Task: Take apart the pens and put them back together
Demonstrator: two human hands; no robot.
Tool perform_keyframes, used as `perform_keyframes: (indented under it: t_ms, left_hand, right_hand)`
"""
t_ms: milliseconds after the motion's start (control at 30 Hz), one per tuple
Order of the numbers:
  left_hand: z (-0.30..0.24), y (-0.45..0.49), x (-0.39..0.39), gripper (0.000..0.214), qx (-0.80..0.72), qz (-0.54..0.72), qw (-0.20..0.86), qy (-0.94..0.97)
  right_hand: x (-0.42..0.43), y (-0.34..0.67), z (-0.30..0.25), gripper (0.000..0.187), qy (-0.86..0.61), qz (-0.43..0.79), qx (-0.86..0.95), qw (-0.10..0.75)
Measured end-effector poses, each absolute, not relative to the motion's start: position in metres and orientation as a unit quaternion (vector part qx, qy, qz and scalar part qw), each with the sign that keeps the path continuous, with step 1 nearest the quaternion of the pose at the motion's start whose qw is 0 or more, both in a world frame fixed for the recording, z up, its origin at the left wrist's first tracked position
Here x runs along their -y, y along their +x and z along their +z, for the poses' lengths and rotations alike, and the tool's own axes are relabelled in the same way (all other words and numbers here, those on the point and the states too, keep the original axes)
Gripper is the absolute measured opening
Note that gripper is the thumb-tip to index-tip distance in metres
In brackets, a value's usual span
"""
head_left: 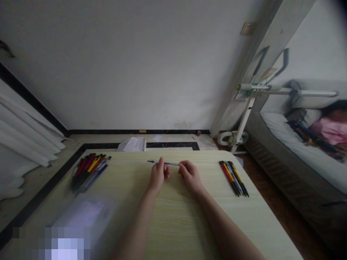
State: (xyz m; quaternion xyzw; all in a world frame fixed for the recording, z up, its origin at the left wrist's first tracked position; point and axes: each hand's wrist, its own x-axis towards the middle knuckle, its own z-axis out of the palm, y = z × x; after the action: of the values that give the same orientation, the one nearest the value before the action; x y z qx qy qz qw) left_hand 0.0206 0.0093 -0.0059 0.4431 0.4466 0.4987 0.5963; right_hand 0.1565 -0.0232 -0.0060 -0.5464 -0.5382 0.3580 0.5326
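Note:
Both my hands hold one thin pen [173, 164] level above the far middle of a pale wooden table [173, 216]. My left hand [158, 176] pinches it near its left part, fingers closed. My right hand [190, 175] grips its right end, fingers curled. The pen's dark tip points left. A loose heap of red, yellow, blue and black pens [89, 169] lies on the table's left side. A neat row of several pens [233, 173] lies on the right side.
A clear plastic bag [84, 213] lies at the table's near left. Beyond the table there is white paper [132, 144] on the floor. A grey sofa [298, 144] with a person lying on it stands at the right, a white stand [244, 122] in front of it.

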Motion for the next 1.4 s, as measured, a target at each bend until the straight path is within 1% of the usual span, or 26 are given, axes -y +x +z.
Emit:
perform_keyframes:
  t_ms: [300,533,800,1067,1400]
  left_hand:
    - [-0.0077,0.0205,-0.0097,0.045,-0.447,0.495,0.602,0.438]
    - [-0.0076,0.02,-0.0089,0.044,-0.444,0.495,0.604,0.44]
    - [-0.0068,0.0201,-0.0089,0.046,-0.447,0.496,0.6,0.441]
    - [-0.0048,0.0202,-0.0093,0.046,-0.449,0.493,0.6,0.442]
    - [-0.005,0.0207,-0.0089,0.045,-0.438,0.496,0.61,0.437]
  right_hand:
    - [0.0231,0.1562,-0.0039,0.025,-0.545,0.355,0.534,0.54]
    - [0.0204,0.1559,-0.0063,0.037,-0.565,0.363,0.521,0.527]
    - [0.022,0.1553,-0.0045,0.041,-0.567,0.364,0.534,0.51]
    - [0.0237,0.156,-0.0025,0.034,-0.566,0.348,0.546,0.51]
    - [0.0246,0.1555,-0.0007,0.029,-0.554,0.365,0.535,0.523]
